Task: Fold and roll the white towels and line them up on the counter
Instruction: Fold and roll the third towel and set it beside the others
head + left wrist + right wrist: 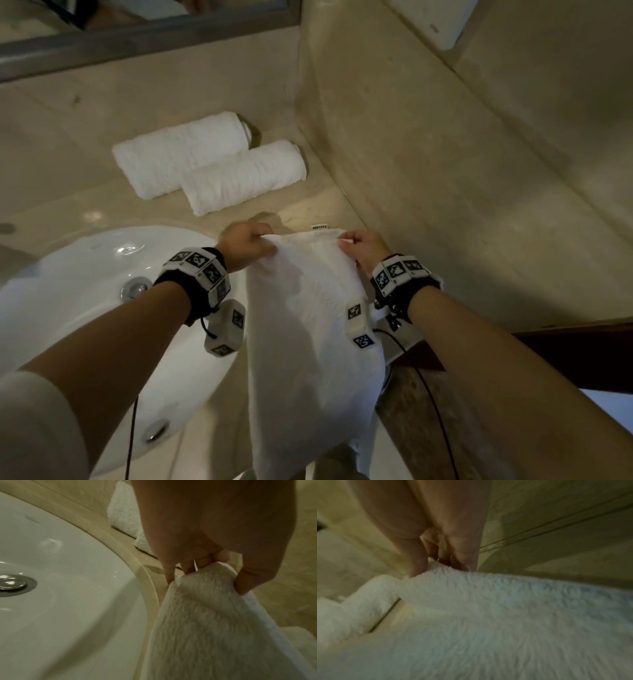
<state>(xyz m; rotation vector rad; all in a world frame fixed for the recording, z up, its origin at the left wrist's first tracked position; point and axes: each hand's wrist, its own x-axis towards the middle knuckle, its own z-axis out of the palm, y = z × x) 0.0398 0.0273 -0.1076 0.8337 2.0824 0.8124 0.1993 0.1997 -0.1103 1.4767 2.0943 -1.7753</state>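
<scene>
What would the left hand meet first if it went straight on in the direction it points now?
Probably the nearer rolled towel. The left hand, which pinches a corner of the unrolled towel, points away over the counter toward it. A bare strip of counter lies between; depth is unclear.

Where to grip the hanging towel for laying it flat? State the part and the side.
Grip the towel at its two top corners, from the outer sides, as the left hand and right hand do: the top edge stays taut and the rest hangs free.
</scene>
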